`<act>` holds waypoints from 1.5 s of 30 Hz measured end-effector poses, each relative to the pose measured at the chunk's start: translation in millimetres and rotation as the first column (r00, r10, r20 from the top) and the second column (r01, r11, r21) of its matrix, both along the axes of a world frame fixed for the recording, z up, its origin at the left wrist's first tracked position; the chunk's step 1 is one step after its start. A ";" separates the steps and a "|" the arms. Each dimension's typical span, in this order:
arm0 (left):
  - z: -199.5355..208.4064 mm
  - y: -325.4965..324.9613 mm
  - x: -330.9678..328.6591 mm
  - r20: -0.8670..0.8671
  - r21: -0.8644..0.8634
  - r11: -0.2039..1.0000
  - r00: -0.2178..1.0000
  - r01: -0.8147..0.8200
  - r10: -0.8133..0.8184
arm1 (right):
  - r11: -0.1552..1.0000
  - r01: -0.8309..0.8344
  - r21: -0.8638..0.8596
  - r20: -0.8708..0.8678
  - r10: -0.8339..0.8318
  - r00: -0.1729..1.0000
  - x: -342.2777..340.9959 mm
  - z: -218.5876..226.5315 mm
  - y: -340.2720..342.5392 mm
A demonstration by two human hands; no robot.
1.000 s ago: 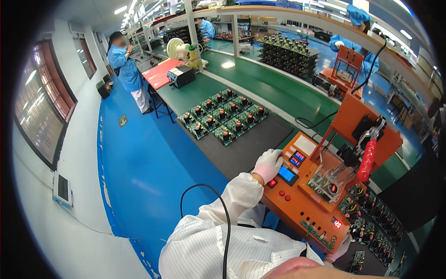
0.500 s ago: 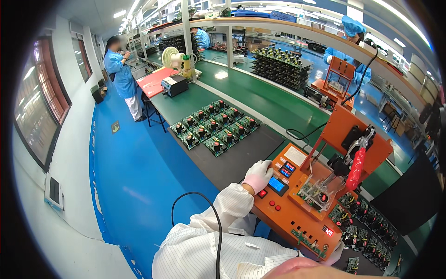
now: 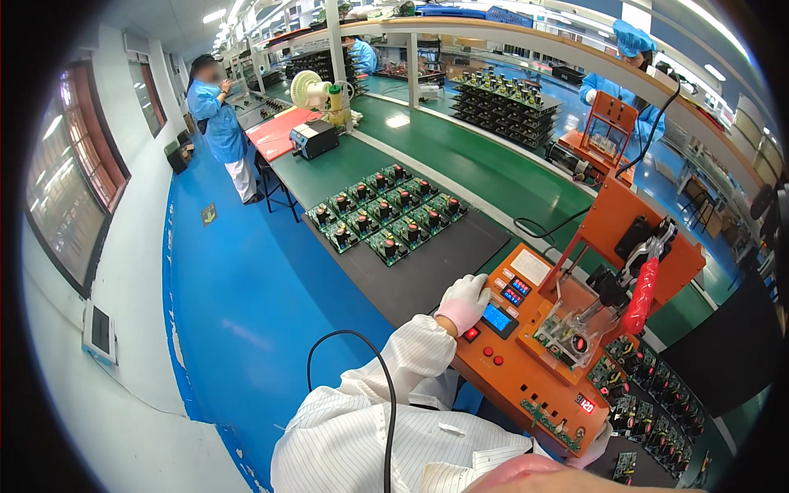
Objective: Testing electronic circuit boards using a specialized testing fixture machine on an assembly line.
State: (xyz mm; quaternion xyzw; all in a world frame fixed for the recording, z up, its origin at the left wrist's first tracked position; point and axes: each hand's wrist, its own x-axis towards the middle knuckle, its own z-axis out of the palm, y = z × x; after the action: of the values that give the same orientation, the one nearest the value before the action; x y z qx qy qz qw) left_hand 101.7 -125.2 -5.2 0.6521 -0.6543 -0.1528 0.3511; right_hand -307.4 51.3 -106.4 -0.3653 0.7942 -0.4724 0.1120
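My left hand point(image 3: 463, 304), in a white and pink glove, is at the left edge of an orange test fixture point(image 3: 514, 370). Its fingers are bent together against that edge, beside the blue display point(image 3: 497, 319). My right hand point(image 3: 598, 450), also gloved, shows only partly at the fixture's near right corner; its fingers are hidden. A circuit board point(image 3: 563, 341) sits under the clear plate of the fixture. Above it stands a toggle clamp with a red handle point(image 3: 641, 297). Another small green board point(image 3: 552, 423) lies along the fixture's front.
Rows of circuit boards point(image 3: 386, 212) lie on a black mat point(image 3: 386, 283) to the left. More boards point(image 3: 649, 386) lie right of the fixture. A fan point(image 3: 311, 89) and dark box point(image 3: 315, 139) stand farther back. A black cable point(image 3: 386, 370) crosses before me. A blue-clad person point(image 3: 218, 123) stands at far left.
The view has shifted slightly, so the bench and fixture appear a little to the right. Both my hands stay where they were at the fixture.
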 end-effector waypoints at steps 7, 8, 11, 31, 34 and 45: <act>-16.4 -15.7 7.5 0.094 -0.133 0.990 0.995 0.035 -0.023 | 0.957 -0.128 -0.261 0.244 0.194 0.950 -19.9 -30.7 -2.9; -15.7 -18.0 10.1 0.098 -0.125 0.992 0.995 0.029 -0.017 | 0.975 -0.100 -0.197 0.093 0.120 0.988 -12.8 -24.2 -3.8; -12.9 -19.4 14.0 0.035 -0.164 0.987 0.999 0.001 0.005 | 0.997 -0.046 -0.069 -0.120 0.037 0.992 -0.1 -6.4 -12.3; -14.6 -14.6 10.5 -0.024 -0.038 0.999 0.999 0.035 -0.036 | 0.996 -0.032 -0.082 -0.004 0.032 0.999 7.2 6.2 -3.3; -12.0 -14.1 10.2 0.016 -0.018 0.999 0.999 0.049 -0.049 | 0.996 -0.033 -0.086 -0.011 0.033 0.999 7.7 6.7 -3.9; -13.0 -16.5 9.5 0.030 -0.028 0.998 0.998 0.055 -0.054 | 0.994 -0.030 -0.103 -0.020 0.028 0.999 8.8 8.4 -5.3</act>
State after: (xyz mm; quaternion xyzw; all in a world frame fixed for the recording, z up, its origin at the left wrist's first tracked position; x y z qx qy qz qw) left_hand 111.2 -141.7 -18.2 0.6312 -0.6790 -0.1434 0.3464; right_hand -298.5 46.0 -98.0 -0.3865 0.7642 -0.5080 0.0926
